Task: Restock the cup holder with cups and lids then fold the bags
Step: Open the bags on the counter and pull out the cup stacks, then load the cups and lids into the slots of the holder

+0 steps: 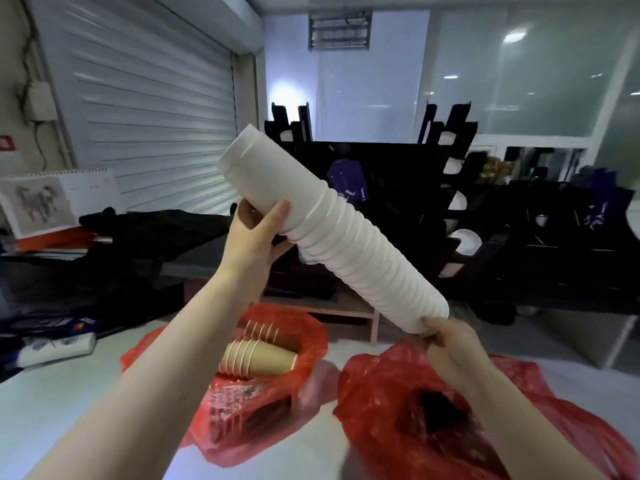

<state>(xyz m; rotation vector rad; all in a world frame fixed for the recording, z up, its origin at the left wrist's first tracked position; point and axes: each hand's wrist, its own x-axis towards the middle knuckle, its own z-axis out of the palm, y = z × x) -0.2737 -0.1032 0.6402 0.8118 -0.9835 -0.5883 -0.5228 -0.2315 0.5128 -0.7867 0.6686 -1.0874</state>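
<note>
Cup stack (346, 237) is held slanted above the bags (381, 382), before the holder (398, 202), left hand (254, 237) curled round its upper part, right hand (450, 344) gripping its low end, probably so the long stack stays straight for loading.

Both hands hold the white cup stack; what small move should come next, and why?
Probably carry the white cup stack toward the black cup holder: the left hand grips its upper part, the right hand holds its lower end, it is clear of the red bag and not yet in any slot.
</note>
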